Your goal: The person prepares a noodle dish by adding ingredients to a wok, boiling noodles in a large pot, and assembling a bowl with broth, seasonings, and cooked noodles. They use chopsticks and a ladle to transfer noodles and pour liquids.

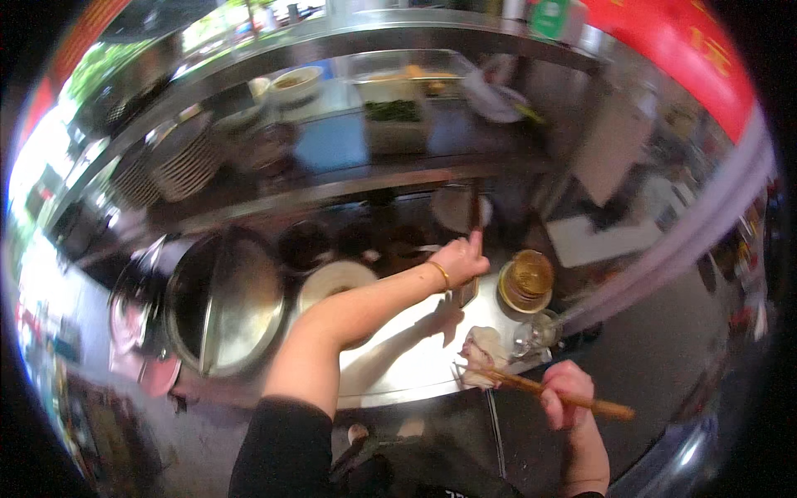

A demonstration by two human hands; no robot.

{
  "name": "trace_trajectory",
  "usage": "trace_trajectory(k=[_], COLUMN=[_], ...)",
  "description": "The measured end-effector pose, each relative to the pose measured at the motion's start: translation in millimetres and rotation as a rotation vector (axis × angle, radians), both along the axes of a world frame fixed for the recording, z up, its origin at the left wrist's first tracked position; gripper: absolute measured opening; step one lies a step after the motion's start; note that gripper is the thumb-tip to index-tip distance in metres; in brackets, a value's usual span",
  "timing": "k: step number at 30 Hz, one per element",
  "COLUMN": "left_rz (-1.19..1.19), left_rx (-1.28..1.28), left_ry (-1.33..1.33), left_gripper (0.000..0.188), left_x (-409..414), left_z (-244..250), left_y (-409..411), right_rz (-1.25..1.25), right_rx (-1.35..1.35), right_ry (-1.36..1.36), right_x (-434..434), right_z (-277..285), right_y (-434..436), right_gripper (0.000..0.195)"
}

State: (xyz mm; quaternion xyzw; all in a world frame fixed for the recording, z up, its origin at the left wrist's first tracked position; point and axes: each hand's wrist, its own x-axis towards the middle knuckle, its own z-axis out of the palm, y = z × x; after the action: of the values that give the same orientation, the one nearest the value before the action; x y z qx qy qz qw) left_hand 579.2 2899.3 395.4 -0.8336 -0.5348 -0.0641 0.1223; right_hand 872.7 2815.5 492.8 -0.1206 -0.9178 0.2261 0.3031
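Observation:
My left hand (pixel 459 260), with a gold-coloured bangle at its wrist, reaches across the steel counter (pixel 405 373). Its fingers close around a narrow reddish-brown handle (pixel 475 208) that points away from me; its lower end is blurred. A pale round bowl (pixel 457 208) lies beyond that hand. Lower right, my right hand (pixel 568 395) grips a long wooden-handled utensil (pixel 607 408). The utensil's left end, where thin prongs or wires show, overlaps a crumpled whitish cloth (pixel 484 343) at the counter's front edge. A clear glass vessel (pixel 535 333) stands beside the cloth.
At left, a large round pot (pixel 274 330) has a divider. A pale round lid or plate (pixel 336 280) lies partly behind my left arm. Stacked amber bowls (pixel 529 277) stand at right. The shelf above holds stacked plates (pixel 187 165) and a container of chopped greens (pixel 393 134).

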Motion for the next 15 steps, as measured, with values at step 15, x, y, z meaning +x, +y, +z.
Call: trace_trajectory(k=[15], left_rz=[0.71], left_rx=[0.004], left_ry=[-0.571], left_gripper=[0.045], left_x=[-56.8], left_z=[42.9], left_y=[-404.3], right_rz=[-0.359], right_rx=[-0.465], right_ry=[-0.388], right_x=[-79.8], right_z=[-9.5], right_y=[42.9], right_gripper=[0.02])
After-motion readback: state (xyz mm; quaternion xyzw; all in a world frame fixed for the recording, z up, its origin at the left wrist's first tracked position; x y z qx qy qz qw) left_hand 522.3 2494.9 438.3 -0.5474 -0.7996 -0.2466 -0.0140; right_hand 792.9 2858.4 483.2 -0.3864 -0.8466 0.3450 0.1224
